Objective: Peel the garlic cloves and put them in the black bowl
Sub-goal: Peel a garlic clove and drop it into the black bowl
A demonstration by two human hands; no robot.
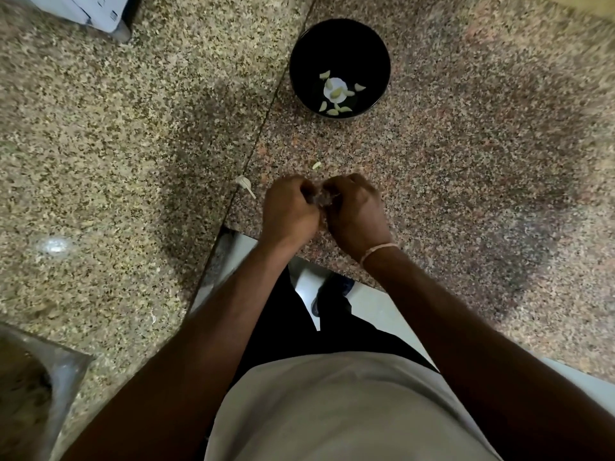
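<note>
From my remote seat I see a speckled granite table filling most of the view, with a dark seam running from about twelve o'clock down toward the centre. At eleven o'clock a white appliance sits on the table at the frame's edge, and at eight o'clock a clear plastic bag lies on it. Toward six o'clock I make out white floor and a dark shoe below the table's edge.
</note>
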